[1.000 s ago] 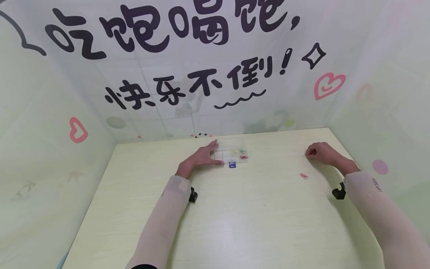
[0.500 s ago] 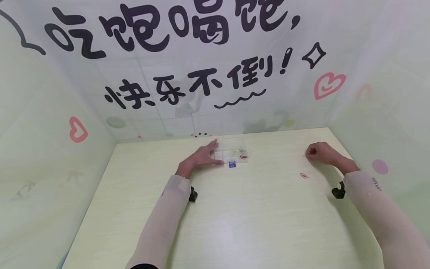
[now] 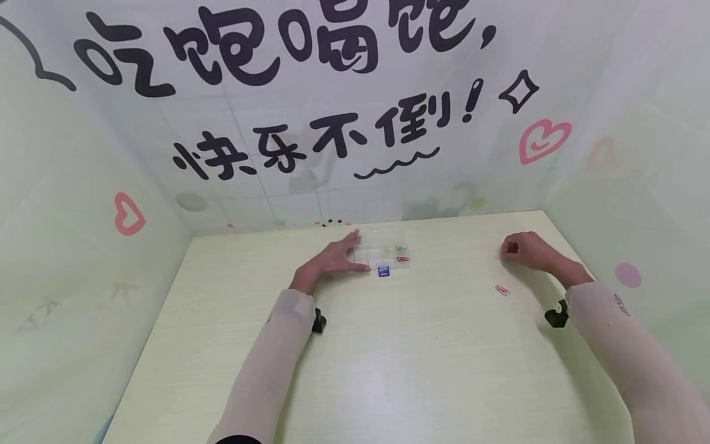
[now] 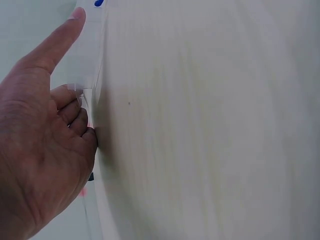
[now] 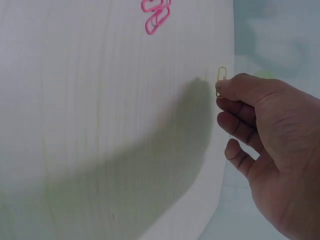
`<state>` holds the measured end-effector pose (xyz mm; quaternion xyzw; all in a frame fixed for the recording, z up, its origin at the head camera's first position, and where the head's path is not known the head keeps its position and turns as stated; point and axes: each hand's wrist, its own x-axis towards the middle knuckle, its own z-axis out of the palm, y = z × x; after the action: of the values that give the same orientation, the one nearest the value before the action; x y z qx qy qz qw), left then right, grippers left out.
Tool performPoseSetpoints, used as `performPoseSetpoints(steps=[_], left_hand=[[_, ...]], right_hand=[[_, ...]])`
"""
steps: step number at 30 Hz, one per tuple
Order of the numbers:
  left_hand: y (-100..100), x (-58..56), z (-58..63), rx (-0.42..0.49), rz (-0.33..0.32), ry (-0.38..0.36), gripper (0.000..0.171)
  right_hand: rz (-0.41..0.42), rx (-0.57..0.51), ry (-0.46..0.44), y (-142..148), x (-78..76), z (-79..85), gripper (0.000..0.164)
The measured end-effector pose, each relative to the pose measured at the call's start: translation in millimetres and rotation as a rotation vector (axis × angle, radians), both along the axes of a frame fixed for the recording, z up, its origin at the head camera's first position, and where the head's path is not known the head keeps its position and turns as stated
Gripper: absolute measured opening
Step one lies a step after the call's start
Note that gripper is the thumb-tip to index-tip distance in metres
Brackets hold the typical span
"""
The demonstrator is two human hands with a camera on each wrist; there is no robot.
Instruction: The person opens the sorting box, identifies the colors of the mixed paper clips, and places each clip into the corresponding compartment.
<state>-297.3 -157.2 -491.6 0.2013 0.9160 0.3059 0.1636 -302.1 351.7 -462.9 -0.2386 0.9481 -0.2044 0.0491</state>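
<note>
A clear plastic compartment box (image 3: pixel 383 254) lies near the table's back edge, its lid folded back. My left hand (image 3: pixel 334 256) grips its left end, thumb along the front side and fingers toward the back. In the left wrist view the other fingers of this hand (image 4: pixel 55 120) curl beside the box wall (image 4: pixel 90 55). Red paper clips (image 3: pixel 402 259) and green ones (image 3: pixel 400 249) sit in the right compartments. At the right, my right hand (image 3: pixel 527 251) pinches a yellow paper clip (image 5: pixel 222 74) between thumb and forefinger, close over the tabletop.
Pink paper clips (image 3: pixel 501 290) lie on the table (image 3: pixel 388 357) in front of my right hand. A small blue square with white marking (image 3: pixel 383 271) is at the box's front. A printed white sheet (image 3: pixel 333 197) rises behind the table, with pale walls at both sides.
My right hand has shifted slightly left and risen a little with the yellow paper clip. The left hand and the box have stayed in place.
</note>
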Motion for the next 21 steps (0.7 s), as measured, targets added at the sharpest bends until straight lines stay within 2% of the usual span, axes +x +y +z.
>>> performPoseSetpoints(steps=[6,13,21], left_hand=[[-0.1,0.9,1.2,0.005,0.000,-0.007,0.105],[0.0,0.0,0.8,0.010,-0.001,-0.007,0.106],[-0.2,0.4,0.1,0.017,0.000,-0.010,0.106]], right_hand=[[0.026,-0.010,0.039,-11.4,-1.6,3.5,0.014],[0.047,-0.021,0.034,-30.3,-4.0,9.6,0.014],[0.110,-0.048,0.048,-56.2,-5.5,13.9,0.015]])
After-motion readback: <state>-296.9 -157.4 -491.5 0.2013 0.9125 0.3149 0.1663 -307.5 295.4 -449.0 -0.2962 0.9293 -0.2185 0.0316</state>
